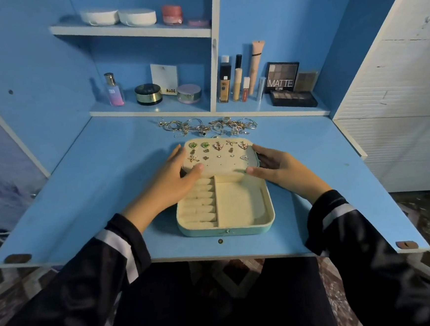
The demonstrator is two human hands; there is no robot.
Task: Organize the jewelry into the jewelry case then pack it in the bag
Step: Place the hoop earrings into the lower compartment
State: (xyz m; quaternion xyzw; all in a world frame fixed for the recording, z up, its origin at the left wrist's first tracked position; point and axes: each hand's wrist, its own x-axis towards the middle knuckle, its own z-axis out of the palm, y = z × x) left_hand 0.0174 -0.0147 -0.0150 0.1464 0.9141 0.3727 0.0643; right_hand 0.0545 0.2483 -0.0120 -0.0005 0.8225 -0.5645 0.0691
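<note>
We hold the lid (pixel 224 166) of an open teal jewelry case (pixel 227 231) on the blue desk (pixel 106 171), left hand (pixel 176 173) and right hand (pixel 276 165) each gripping a side edge. Pinned to it are earrings (pixel 217 146); ring rolls (pixel 199 202) line the base. Behind, tangled jewelry (pixel 206 126) blurs together below shelved cosmetics (pixel 282 77).

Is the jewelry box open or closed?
Open. The jewelry case shows its cream ring rolls and compartment; the left hand and right hand hold its lid.
</note>
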